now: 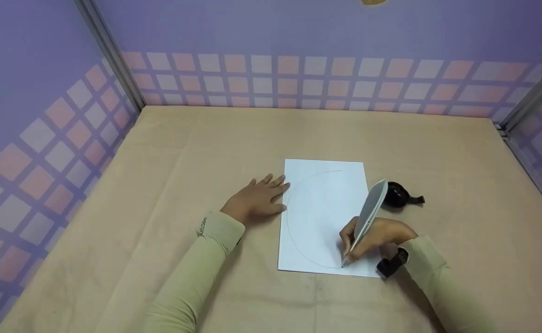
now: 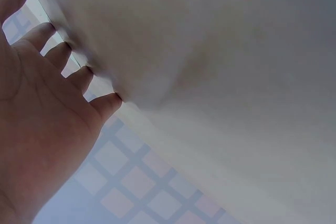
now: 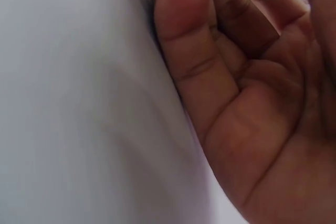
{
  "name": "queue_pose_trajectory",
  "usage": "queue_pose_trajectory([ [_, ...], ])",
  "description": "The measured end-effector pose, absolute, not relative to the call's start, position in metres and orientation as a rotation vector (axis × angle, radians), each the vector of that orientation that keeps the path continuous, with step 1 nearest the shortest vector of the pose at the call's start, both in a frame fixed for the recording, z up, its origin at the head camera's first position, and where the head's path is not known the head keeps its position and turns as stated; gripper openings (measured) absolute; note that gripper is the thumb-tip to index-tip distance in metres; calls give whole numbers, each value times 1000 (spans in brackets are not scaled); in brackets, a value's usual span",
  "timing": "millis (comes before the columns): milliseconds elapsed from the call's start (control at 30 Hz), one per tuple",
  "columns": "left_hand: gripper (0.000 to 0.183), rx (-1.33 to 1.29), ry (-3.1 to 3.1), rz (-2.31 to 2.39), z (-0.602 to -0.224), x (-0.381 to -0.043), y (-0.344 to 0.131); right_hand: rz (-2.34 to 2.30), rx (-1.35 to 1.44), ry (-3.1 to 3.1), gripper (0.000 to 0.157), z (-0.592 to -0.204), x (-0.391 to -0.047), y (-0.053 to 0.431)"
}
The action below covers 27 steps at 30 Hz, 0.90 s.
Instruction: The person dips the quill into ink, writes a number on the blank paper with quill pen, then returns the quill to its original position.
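Observation:
A white sheet of paper (image 1: 319, 217) lies on the cloth-covered table. On it runs a thin curved line, from near the top, round the left side, to the bottom. My right hand (image 1: 379, 233) pinches a feather-shaped pen (image 1: 371, 210) near its tip, which meets the paper at the line's lower end. The pen leans up and to the right. My left hand (image 1: 259, 199) rests palm down at the sheet's left edge, fingers spread, fingertips at the paper. In the right wrist view, curled fingers (image 3: 194, 72) show, but the pen is mostly hidden.
A glossy black round object (image 1: 396, 195) with a short stem lies just right of the paper. Beige cloth (image 1: 197, 152) covers the table. Checkered purple walls (image 1: 261, 85) stand behind and at both sides, with metal posts (image 1: 113, 60) at the corners.

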<state>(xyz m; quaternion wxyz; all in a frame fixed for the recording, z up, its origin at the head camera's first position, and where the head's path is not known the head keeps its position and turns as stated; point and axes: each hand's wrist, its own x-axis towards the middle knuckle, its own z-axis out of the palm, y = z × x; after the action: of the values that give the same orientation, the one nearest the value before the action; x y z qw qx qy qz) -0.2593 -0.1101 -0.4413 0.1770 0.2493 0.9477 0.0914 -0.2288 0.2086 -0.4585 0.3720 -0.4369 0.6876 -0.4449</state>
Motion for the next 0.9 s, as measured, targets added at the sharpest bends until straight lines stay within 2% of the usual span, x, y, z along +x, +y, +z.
queue_pose_trajectory([
  [900, 65, 668, 2696, 250, -444, -259, -108, -1083, -1059, 1930, 10, -453, -232, 237],
])
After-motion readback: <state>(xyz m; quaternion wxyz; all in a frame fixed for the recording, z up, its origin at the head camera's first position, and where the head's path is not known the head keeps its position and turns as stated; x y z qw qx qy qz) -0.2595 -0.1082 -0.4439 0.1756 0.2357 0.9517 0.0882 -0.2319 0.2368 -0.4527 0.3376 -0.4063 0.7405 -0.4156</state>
